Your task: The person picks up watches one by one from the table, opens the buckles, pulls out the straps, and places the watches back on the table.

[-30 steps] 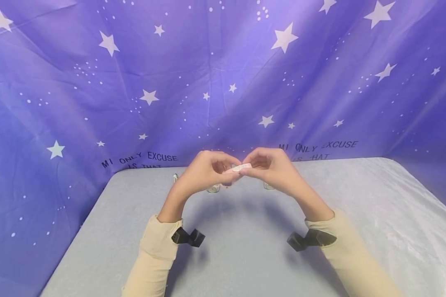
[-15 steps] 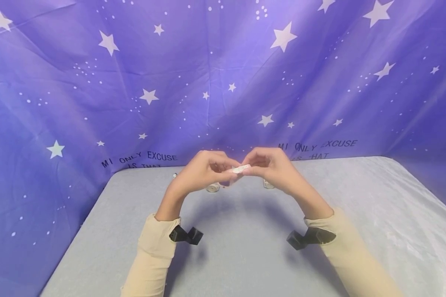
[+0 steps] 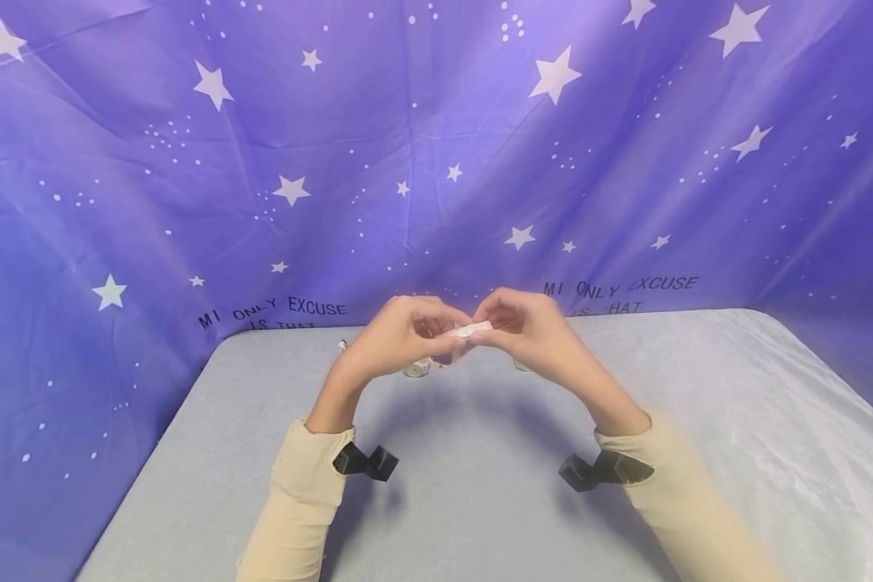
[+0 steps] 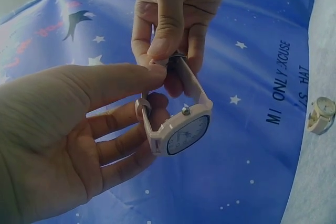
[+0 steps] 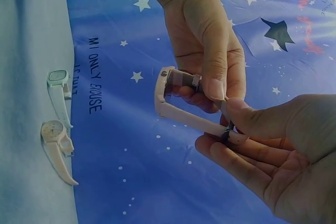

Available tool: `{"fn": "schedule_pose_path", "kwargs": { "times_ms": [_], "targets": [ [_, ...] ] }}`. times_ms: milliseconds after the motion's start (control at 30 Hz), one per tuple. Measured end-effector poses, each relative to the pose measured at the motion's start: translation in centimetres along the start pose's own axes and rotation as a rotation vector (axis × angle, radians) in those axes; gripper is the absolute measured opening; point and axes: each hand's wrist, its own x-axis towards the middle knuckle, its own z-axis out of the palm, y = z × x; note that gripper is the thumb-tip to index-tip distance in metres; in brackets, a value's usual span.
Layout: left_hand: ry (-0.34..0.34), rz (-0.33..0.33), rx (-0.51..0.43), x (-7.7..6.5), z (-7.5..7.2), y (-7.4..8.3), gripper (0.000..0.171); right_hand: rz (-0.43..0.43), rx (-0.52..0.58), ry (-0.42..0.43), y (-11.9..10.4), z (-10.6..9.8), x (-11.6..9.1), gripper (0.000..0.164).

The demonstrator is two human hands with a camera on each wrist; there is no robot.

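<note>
A pale pink wristwatch (image 4: 186, 135) with a rounded-square face hangs below both hands, its strap ends brought together above in a loop. My left hand (image 3: 400, 335) pinches one end of the strap (image 3: 471, 329) between thumb and fingers. Opposite it, my right hand (image 3: 534, 327) pinches the strap at the dark buckle (image 5: 227, 132). A strap keeper loop (image 4: 140, 107) shows near the left fingers. How far the strap runs through the buckle is hidden by the fingertips. Both hands are raised above the table, fingertips nearly touching.
On the grey cloth-covered table (image 3: 473, 501) behind the hands lie other watches: a light green one (image 5: 58, 80) and a cream round-faced one (image 5: 52, 132). Another small item (image 3: 343, 346) shows beside the left wrist. A purple star-printed curtain (image 3: 407, 145) stands at the table's back edge.
Both hands stay almost in place, still pinching the strap. The right thumb has shifted slightly left along it since half a second ago.
</note>
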Motion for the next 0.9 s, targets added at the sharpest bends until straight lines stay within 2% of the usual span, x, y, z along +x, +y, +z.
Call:
{"fn": "schedule_pose_path", "kwargs": {
  "times_ms": [167,400,667,900],
  "targets": [
    [-0.039,-0.002,-0.011,-0.26,-0.03,0.11,0.022,0.017,0.010,-0.011,-0.21,-0.10,-0.07,0.013],
    [-0.057,0.006,-0.020,-0.42,-0.15,0.27,0.027,0.032,0.028,-0.028,-0.13,-0.09,-0.10,0.013],
    [-0.028,0.039,0.019,-0.35,-0.23,0.56,0.025,0.027,0.069,-0.009,-0.08,-0.14,-0.10,0.013],
    [0.019,0.000,-0.010,-0.14,0.22,0.59,0.024,0.042,0.022,0.062,-0.24,0.31,-0.19,0.014]
  ]
}}
